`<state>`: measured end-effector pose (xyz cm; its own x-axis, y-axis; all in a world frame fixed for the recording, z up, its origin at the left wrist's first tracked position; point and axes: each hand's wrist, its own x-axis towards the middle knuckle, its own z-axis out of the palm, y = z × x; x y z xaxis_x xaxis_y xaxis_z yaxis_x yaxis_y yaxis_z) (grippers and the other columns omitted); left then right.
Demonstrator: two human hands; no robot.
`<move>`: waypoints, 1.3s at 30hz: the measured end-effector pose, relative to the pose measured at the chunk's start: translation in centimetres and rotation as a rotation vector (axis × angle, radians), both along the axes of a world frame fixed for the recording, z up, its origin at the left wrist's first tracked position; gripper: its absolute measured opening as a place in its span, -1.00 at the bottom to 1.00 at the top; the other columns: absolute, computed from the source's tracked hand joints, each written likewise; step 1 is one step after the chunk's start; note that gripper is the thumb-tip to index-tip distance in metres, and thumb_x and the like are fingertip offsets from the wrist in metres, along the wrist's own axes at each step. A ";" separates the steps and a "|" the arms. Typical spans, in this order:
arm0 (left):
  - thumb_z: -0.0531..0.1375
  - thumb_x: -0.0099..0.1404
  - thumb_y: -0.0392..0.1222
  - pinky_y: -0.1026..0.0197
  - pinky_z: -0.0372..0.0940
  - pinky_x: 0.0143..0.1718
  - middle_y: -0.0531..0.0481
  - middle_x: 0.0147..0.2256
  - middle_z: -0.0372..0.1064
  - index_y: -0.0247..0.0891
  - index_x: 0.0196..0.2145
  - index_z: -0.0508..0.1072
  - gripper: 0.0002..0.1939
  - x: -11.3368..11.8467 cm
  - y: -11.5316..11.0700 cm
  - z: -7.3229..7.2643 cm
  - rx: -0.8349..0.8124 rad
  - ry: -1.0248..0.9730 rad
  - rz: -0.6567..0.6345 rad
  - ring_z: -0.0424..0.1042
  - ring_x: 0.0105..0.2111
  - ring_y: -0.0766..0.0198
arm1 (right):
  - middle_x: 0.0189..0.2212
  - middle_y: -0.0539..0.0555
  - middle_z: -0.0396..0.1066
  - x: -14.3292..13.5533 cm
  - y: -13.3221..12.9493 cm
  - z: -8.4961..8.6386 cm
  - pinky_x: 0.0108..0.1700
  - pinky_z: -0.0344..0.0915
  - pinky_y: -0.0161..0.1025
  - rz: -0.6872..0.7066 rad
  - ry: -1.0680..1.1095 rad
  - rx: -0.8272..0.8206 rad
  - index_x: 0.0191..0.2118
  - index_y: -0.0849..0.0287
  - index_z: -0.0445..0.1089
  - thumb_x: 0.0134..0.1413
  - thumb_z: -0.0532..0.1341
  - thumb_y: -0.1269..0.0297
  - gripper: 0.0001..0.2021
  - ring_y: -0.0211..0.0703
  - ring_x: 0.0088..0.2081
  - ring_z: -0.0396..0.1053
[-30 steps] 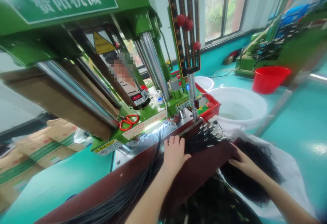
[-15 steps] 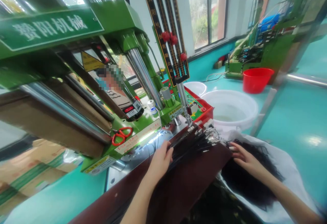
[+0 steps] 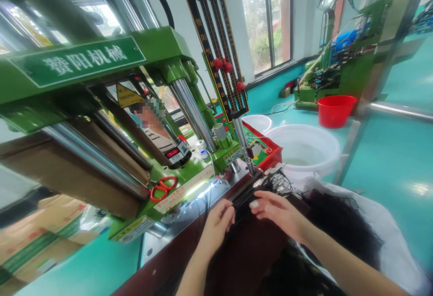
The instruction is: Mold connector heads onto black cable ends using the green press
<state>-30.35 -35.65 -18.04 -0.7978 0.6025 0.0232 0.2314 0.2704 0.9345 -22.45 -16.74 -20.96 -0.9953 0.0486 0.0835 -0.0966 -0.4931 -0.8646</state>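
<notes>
My left hand (image 3: 218,220) is curled at the near end of a bundle of thin black cables (image 3: 241,203), its fingers closed on some of them. What lies inside the grip is partly hidden. My right hand (image 3: 282,215) reaches across from the right, just over the cables, with bent fingers held apart and nothing visible in them. Small metal connectors (image 3: 277,181) cluster at the cables' far end. The bundle rests on a dark red-brown board (image 3: 260,237) in front of a green press machine (image 3: 203,170).
Red-handled scissors (image 3: 163,188) lie on the machine's base. At right, a white bag (image 3: 389,233) holds a heap of black cables (image 3: 345,224). Beyond are a white tub (image 3: 304,149), a red bucket (image 3: 335,112) and a red control box (image 3: 275,152). A person (image 3: 155,136) is behind the press.
My right hand has moved left, from beside the bagged heap to above the cable bundle near my left hand. My left hand stays at the bundle. The view has tilted slightly.
</notes>
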 end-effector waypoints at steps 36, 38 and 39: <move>0.09 0.12 0.03 0.33 0.13 -0.57 0.04 -0.48 0.34 -0.21 -0.43 0.11 -0.71 -0.5 5.4 2.5 0.076 -0.592 -0.295 0.30 -0.58 0.37 | -0.59 -0.06 0.23 -3.7 1.5 1.2 -0.41 0.08 -0.29 -0.257 0.132 -0.125 -0.13 0.08 0.38 0.01 0.21 0.27 -0.75 -0.26 -0.50 0.14; 0.09 0.12 0.04 0.40 -0.03 -0.66 0.09 -0.58 0.30 -0.21 -0.42 0.10 -0.71 -0.5 5.5 2.4 0.045 -0.597 -0.304 0.21 -0.68 0.43 | -0.55 -0.06 0.27 -3.7 1.8 1.1 -0.39 0.09 -0.29 -0.283 0.149 -0.135 -0.13 0.05 0.38 0.00 0.21 0.27 -0.75 -0.26 -0.47 0.16; 0.11 0.11 0.02 0.41 -0.08 -0.67 0.11 -0.59 0.28 -0.22 -0.43 0.11 -0.71 -0.6 5.6 2.3 0.046 -0.568 -0.279 0.17 -0.69 0.47 | -0.50 -0.05 0.30 -3.7 2.0 1.1 -0.35 0.11 -0.29 -0.312 0.165 -0.152 -0.13 0.03 0.38 0.01 0.21 0.26 -0.75 -0.25 -0.43 0.18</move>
<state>-30.93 -30.03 -15.74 -0.5066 0.7978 -0.3268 -0.2483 0.2280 0.9415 -26.16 -14.72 -19.85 -0.9046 0.3709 0.2100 -0.3940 -0.5398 -0.7439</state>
